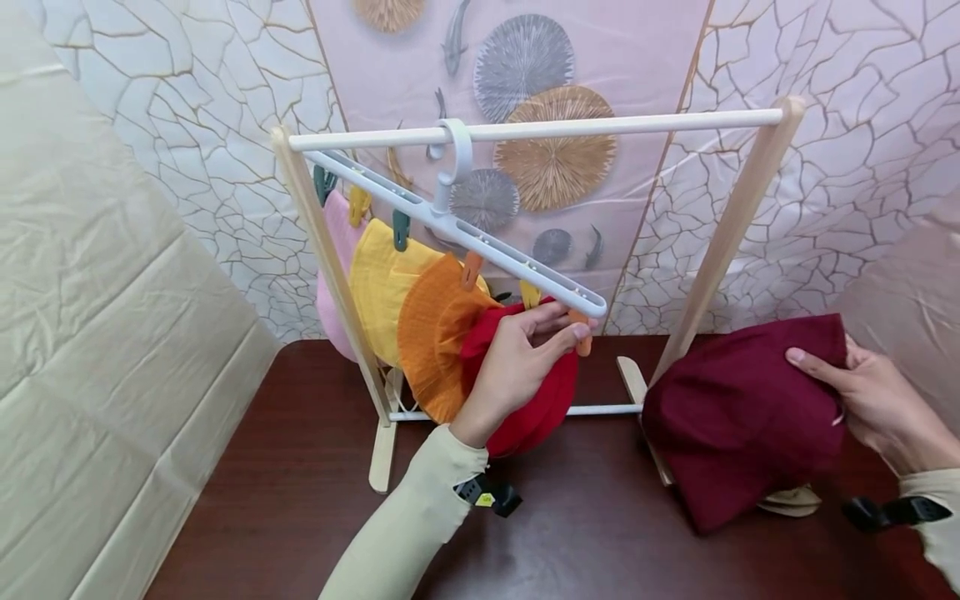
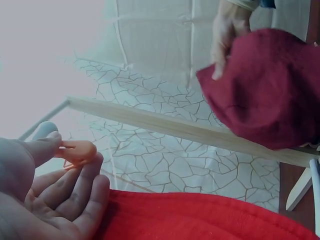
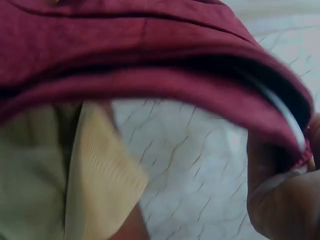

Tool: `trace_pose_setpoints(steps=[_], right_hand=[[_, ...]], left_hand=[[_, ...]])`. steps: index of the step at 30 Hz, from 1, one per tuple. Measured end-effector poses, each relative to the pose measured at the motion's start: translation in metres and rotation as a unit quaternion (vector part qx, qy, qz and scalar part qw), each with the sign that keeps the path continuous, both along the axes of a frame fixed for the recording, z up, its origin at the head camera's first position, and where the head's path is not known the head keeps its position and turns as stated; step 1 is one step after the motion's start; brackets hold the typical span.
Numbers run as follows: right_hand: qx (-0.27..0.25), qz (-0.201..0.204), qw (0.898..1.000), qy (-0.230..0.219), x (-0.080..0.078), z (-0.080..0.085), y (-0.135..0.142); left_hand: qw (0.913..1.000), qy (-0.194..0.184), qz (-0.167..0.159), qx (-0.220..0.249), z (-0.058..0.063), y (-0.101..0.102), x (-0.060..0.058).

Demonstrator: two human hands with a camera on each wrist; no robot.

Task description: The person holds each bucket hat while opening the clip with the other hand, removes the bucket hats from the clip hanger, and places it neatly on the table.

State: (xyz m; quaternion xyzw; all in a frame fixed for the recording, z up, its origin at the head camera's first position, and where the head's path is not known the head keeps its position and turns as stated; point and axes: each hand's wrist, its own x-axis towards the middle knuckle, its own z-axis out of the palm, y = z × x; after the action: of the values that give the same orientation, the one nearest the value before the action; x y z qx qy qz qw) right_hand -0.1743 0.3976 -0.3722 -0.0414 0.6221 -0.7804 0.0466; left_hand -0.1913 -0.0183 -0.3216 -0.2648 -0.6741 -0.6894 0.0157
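Observation:
My left hand pinches an orange clothespin at the near end of a pale grey clip hanger. In the left wrist view, thumb and fingers squeeze that clothespin. Beside this hand hangs a red hat, with an orange hat, a yellow hat and a pink one farther along. Off to the right, my right hand grips a maroon cloth hat by its edge. The right wrist view shows the hat's open rim, with fingers at its corner.
The hanger hooks over the white top rod of a wooden rack, whose right post stands behind the maroon hat. More clothespins, such as a dark green one, line the hanger. Beige cloth lies on the brown table below the maroon hat.

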Motion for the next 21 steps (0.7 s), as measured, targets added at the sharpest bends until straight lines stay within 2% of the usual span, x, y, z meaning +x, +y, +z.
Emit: trace_pose_setpoints(steps=[4, 6, 7, 8, 11, 15, 21], right_hand=[[0.08, -0.027, 0.996, -0.029, -0.01, -0.015, 0.007], [0.157, -0.053, 0.985, -0.04, -0.013, -0.021, 0.009], [0.198, -0.065, 0.977, -0.042, -0.015, -0.025, 0.01], [0.249, -0.075, 0.965, -0.041, -0.016, -0.028, 0.012], [0.39, -0.095, 0.915, -0.033, -0.023, -0.038, 0.014], [0.474, -0.085, 0.876, -0.029, -0.037, -0.054, 0.017], [0.552, -0.071, 0.831, -0.006, -0.047, -0.072, 0.024]], left_hand=[[0.9996, 0.002, -0.01, 0.026, -0.002, 0.003, 0.004], [0.9994, 0.008, -0.013, 0.033, -0.002, 0.004, 0.006], [0.9993, 0.011, -0.012, 0.033, -0.002, 0.004, 0.007], [0.9993, 0.014, -0.012, 0.033, -0.002, 0.005, 0.008], [0.9988, 0.018, -0.016, 0.042, -0.003, 0.005, 0.01], [0.9983, 0.014, -0.013, 0.054, -0.005, 0.005, 0.013], [0.9981, 0.016, -0.017, 0.057, -0.005, 0.007, 0.017]])
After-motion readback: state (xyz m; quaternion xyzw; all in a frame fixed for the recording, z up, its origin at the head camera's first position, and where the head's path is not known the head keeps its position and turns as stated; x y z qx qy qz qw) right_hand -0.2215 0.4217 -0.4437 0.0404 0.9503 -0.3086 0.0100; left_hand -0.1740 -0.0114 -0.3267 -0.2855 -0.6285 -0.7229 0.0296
